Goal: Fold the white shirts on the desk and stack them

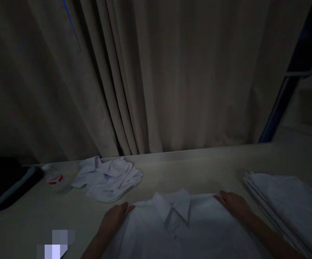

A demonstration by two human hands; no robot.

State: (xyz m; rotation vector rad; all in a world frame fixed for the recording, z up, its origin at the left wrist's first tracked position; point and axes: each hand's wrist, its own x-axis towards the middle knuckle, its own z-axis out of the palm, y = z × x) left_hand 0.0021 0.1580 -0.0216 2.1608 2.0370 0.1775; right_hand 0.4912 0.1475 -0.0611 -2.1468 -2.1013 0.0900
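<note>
A white collared shirt [199,219] lies front side up on the pale surface before me, its collar pointing away and its upper button placket showing. At its left shoulder edge, my left hand [116,217] grips the cloth with thumb and fingers. My right hand [234,205] pinches the opposite shoulder edge in the same way. Between the hands the shoulders look spread fairly straight. The lower part of the shirt runs out of view at the bottom.
A crumpled white garment [109,180] lies at the back left, beside a clear plastic bottle [52,175] with a red label. Folded white cloths [293,205] are stacked at right. A dark bundle [4,183] sits far left. Beige curtains [188,79] hang behind, near a blue post [277,104].
</note>
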